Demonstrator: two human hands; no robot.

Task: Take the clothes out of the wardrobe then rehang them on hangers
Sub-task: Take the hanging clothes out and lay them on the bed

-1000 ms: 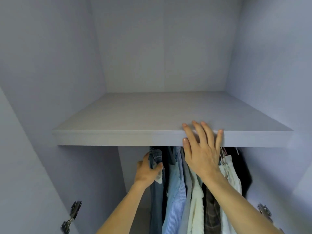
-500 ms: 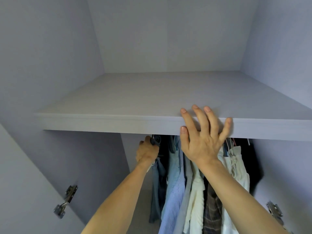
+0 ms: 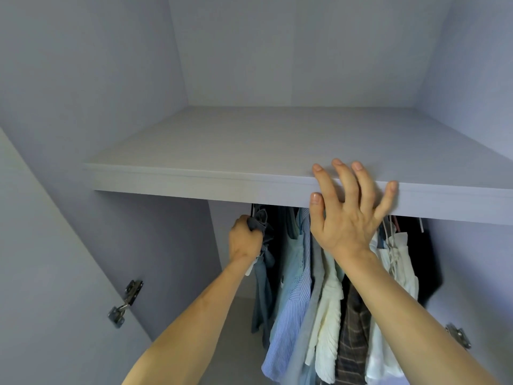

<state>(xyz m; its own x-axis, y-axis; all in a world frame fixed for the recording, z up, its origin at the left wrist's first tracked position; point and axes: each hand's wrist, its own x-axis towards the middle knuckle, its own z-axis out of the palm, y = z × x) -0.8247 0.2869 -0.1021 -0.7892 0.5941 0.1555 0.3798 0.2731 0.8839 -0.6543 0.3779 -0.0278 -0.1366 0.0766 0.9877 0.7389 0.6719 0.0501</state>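
Head view, inside wardrobe (image 3: 83, 107). Walls and back panel are smooth matte laminate, pale lilac-grey.

Shelf (image 3: 222, 151): flat board, same laminate w/ faint grain, square front edge, runs across mid-frame.

L hand (image 3: 245, 240), lower centre just under shelf: clenched round the bunched top of a grey-blue denim garment (image 3: 262, 295). Fabric is crumpled in the fist and the rest hangs straight down. Cannot tell if a hanger is inside the grip.

R hand (image 3: 344, 218), centre-right: released, holding nothing. Fingers (image 3: 363, 187) are splayed and nearly straight, tips lying over shelf's front edge, thumb against its front face.

Clothes hang in a packed row below shelf, centre to right, touching each other:
- denim garment, leftmost
- pale blue top (image 3: 294, 262), eyelet trim
- blue/white fine-striped shirt (image 3: 288, 323), thin cotton look
- cream garment (image 3: 327, 323), pleated or ribbed texture
- dark plaid piece (image 3: 354, 337), partly behind R forearm
- white garment (image 3: 397, 262) w/ tie cords
- black garment (image 3: 427, 259), far right, detail lost in shadow

Thin wire hanger hooks (image 3: 388, 226) show just right of R hand. Rail is hidden by shelf.

Metal door hinges: one lower left (image 3: 126, 304), one lower right (image 3: 458, 335).
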